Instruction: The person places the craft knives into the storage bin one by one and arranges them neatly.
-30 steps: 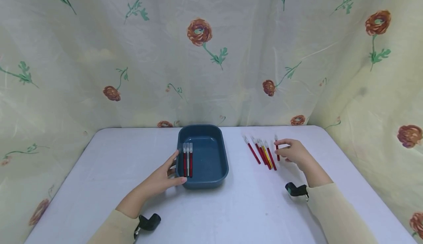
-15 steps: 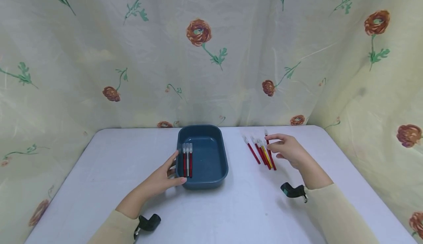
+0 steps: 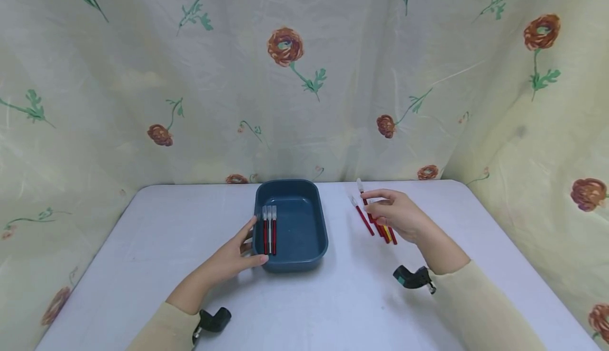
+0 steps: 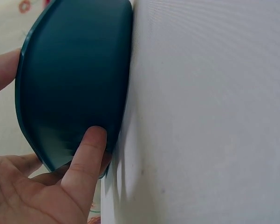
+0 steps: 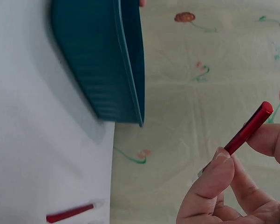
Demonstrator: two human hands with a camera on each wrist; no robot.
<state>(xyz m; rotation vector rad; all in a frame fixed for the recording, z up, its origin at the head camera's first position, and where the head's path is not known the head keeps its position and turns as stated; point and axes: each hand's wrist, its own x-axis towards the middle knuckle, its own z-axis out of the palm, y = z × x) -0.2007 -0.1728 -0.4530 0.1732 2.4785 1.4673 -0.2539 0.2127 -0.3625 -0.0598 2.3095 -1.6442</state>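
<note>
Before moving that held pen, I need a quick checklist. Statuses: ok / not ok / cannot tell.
1. Right hand pinching the held pen: ok.
2. Left hand touching the blue tray: ok, at its left side.
3. Bare floor in the tray right of the three pens: ok.
4. Those three side by side: ok.
5. Held pen over the tray: not ok, it is off to the tray's right.
6. Held pen's cap tight: cannot tell.

No txt, brand, no. or sign legible on pen [image 5: 247, 130] in R hand [image 3: 397, 214] or tray [image 3: 302, 234] at L hand [image 3: 234, 256].
</note>
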